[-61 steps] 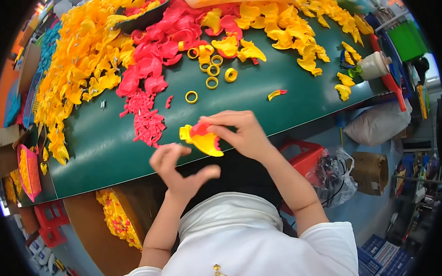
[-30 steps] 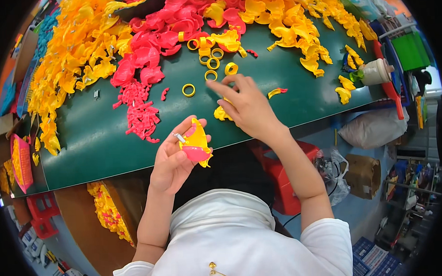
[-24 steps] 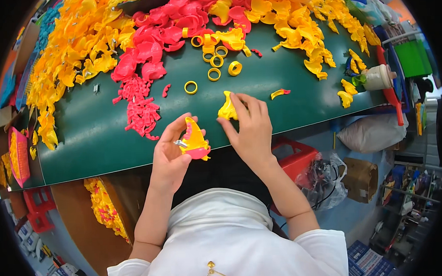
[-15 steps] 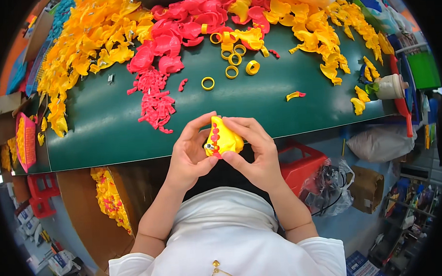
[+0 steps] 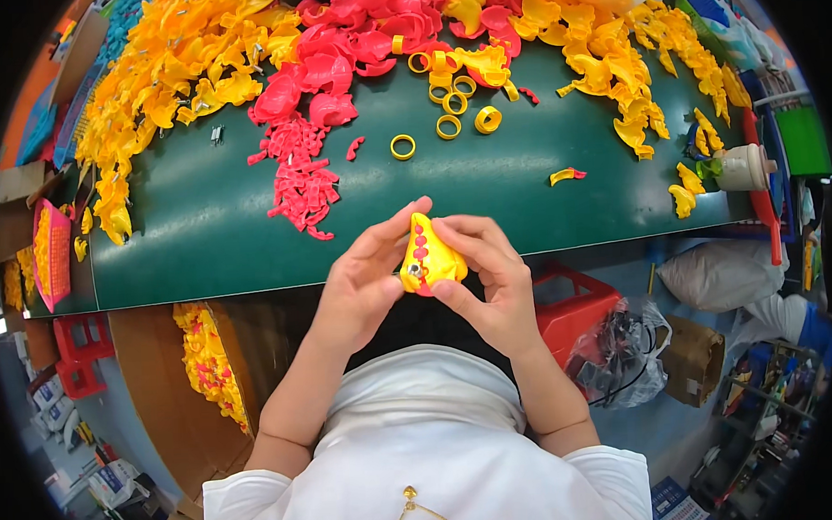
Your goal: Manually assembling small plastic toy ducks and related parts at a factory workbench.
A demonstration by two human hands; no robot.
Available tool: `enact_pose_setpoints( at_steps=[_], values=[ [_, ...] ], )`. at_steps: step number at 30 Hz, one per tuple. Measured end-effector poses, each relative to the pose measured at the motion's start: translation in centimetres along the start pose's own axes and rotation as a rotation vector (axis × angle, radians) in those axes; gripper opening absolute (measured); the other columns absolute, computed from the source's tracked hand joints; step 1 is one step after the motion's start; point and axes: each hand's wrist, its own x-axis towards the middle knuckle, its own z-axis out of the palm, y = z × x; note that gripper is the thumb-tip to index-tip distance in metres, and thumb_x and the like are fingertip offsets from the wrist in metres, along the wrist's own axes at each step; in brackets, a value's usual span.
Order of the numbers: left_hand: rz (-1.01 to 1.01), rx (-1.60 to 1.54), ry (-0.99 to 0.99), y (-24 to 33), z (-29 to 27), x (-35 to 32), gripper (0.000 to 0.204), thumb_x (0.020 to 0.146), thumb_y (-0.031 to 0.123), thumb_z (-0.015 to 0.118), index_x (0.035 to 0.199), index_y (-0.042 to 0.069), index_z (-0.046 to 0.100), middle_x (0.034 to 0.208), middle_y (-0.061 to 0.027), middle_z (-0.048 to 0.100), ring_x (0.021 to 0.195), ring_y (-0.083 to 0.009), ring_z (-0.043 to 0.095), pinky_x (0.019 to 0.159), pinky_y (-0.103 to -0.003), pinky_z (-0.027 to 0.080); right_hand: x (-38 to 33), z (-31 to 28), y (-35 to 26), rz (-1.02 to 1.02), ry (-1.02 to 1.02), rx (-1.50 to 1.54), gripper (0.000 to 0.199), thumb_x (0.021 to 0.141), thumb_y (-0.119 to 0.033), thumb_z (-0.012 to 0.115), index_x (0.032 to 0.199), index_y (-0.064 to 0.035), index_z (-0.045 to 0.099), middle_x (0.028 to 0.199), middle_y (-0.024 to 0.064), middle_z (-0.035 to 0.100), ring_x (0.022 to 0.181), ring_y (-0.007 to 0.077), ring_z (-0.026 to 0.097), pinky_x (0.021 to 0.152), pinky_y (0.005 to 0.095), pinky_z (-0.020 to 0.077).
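Observation:
Between my two hands, just off the table's near edge, is a yellow plastic toy piece [image 5: 439, 257] with a row of red round bumps and a small metal part low on its left side. My left hand [image 5: 366, 278] grips it from the left, thumb low and fingers at the top. On the other side my right hand [image 5: 488, 280] holds it with thumb and fingers curved round it. Its far side is hidden. Beyond it on the green table [image 5: 488, 212] lie several yellow rings [image 5: 403, 147] and a heap of small red strips [image 5: 302, 186].
Piles of yellow shells [image 5: 175, 57] and red shells [image 5: 327, 71] cover the table's far side, with more yellow parts [image 5: 611, 74] at right. Below the table are a carton [image 5: 155, 388] of yellow pieces, a red stool [image 5: 574, 314] and a clear plastic bag [image 5: 625, 353].
Both hands still hold the yellow toy piece, which has turned slightly and shifted a little right. The whole view has shifted slightly. A sleeve and blue clothing now show at the far right.

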Motion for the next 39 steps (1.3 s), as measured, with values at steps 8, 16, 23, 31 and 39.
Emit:
enact_pose_setpoints(
  at_steps=[8,16,23,31,39],
  values=[
    [0.040,0.098,0.141,-0.6,0.1,0.4,0.059,0.083,-0.001,0.070,0.135,0.001,0.043,0.139,-0.0190,0.046,0.128,-0.0241,0.048,0.104,-0.037,0.044,0.8,-0.4,0.2,-0.115,-0.075,-0.235,0.041,0.085,-0.005,0.069,0.124,0.0024,0.060,0.128,0.0147,0.054,0.117,0.0222,0.054,0.094,0.0299,0.0484],
    [0.032,0.208,0.132,-1.2,-0.3,1.3,0.040,0.083,0.000,0.072,0.119,0.001,0.057,0.126,-0.0124,0.056,0.118,-0.0190,0.053,0.101,-0.033,0.044,0.7,0.6,2.5,-0.081,0.101,0.319,0.024,0.087,0.006,0.064,0.110,0.0017,0.064,0.124,0.0170,0.058,0.120,0.0272,0.056,0.096,0.0358,0.0519],
    [0.204,0.341,0.107,-2.3,-0.3,1.3,0.029,0.083,0.000,0.072,0.109,0.002,0.061,0.117,-0.0131,0.060,0.114,-0.0189,0.055,0.096,-0.031,0.046,0.6,0.2,3.1,-0.113,0.075,0.298,0.017,0.087,0.008,0.062,0.103,0.0028,0.062,0.122,0.0171,0.058,0.121,0.0278,0.055,0.096,0.0351,0.0517],
    [0.240,0.378,0.133,-1.3,-0.4,1.6,0.036,0.083,0.007,0.073,0.115,0.001,0.058,0.127,-0.0132,0.050,0.114,-0.0187,0.055,0.097,-0.032,0.046,1.8,-0.5,1.8,0.013,-0.099,0.116,0.056,0.079,0.003,0.073,0.127,-0.0029,0.048,0.131,0.0133,0.051,0.118,0.0231,0.056,0.099,0.0358,0.0477],
    [0.478,1.884,0.194,1.1,-0.9,8.7,0.035,0.078,0.017,0.073,0.109,0.004,0.062,0.107,-0.0122,0.059,0.096,-0.0278,0.055,0.079,-0.034,0.047,7.3,-4.4,2.3,0.020,0.069,0.367,0.054,0.084,0.002,0.068,0.133,0.0011,0.045,0.127,0.0124,0.055,0.115,0.0207,0.057,0.098,0.0334,0.0477]
  ],
)
